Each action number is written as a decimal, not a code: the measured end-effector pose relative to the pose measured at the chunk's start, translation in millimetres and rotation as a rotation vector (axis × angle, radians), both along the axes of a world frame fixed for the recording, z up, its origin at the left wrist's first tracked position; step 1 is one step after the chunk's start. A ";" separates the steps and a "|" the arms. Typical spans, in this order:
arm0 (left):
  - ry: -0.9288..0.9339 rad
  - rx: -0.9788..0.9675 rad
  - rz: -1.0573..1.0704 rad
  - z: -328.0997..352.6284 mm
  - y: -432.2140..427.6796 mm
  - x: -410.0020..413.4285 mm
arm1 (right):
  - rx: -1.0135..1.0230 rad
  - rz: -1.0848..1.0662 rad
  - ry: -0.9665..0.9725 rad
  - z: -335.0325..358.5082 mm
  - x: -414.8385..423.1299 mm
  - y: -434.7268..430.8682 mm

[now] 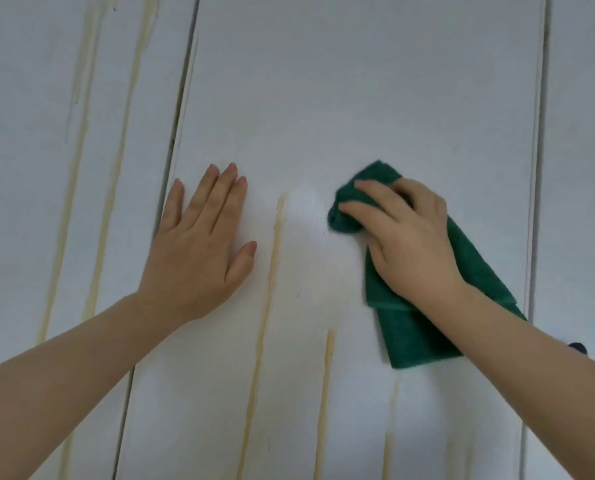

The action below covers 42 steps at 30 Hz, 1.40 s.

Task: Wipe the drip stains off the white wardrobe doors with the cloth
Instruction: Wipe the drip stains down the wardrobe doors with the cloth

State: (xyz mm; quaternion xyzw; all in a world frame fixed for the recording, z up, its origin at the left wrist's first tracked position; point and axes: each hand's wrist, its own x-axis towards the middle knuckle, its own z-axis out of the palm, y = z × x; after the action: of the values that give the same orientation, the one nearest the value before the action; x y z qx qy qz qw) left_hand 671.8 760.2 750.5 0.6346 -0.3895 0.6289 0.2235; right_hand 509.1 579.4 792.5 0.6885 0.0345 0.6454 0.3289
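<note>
Head view, facing white wardrobe doors streaked with yellowish drip stains. The left hand lay flat on the middle door, fingers straight and close together, thumb angled out, as if bracing. To its right, on the same door, the right hand pressed a green cloth against the panel. Its fingers curled over the cloth's bunched upper end, while the folded tail hung loose below the wrist. One long stain ran down between the hands, its top just beside the cloth; a shorter stain began lower down. More streaks marked the door to the left. The cloth looked soft, light and floppy. It was probably best gripped bunched under the palm, giving a thick pad to rub with. The door looked smooth and rigid, so firm pressure seemed safe.
</note>
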 end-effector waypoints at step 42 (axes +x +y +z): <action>-0.174 -0.149 -0.147 -10.7 0.9 13.7 | 0.201 0.120 -0.067 11.8 13.1 10.1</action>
State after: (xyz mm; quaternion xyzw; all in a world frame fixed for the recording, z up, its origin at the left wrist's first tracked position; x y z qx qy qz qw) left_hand 685.5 761.1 739.8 0.5291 -0.4051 0.6907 0.2810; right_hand 522.2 589.6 804.3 0.6928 -0.0003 0.6868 0.2199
